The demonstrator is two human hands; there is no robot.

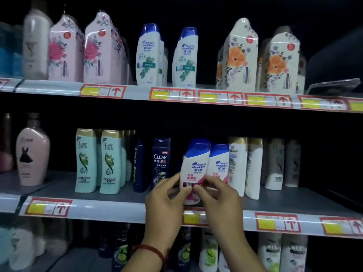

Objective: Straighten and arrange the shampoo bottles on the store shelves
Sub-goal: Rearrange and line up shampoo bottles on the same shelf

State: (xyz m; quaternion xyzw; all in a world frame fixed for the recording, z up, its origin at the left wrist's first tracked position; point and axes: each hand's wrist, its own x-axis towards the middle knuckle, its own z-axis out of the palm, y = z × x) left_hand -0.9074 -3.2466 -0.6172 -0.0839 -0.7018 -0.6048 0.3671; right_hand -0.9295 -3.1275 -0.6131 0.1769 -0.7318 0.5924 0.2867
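Note:
A white Head & Shoulders bottle (194,163) with a blue cap and pink label stands at the front of the middle shelf (110,195). My left hand (165,201) grips its lower left side and my right hand (220,199) grips its lower right side, thumbs meeting on the label. A matching second bottle (221,163) stands just right of it, slightly behind. A dark blue Clear bottle (161,160) stands to the left, close to my left fingers.
Two mint Slek bottles (98,161) and a pink bottle (32,158) stand further left; white gold-capped bottles (245,165) are to the right. The top shelf carries pink floral packs (82,52), Head & Shoulders bottles (167,55) and orange floral packs (259,59). More bottles fill the bottom shelf.

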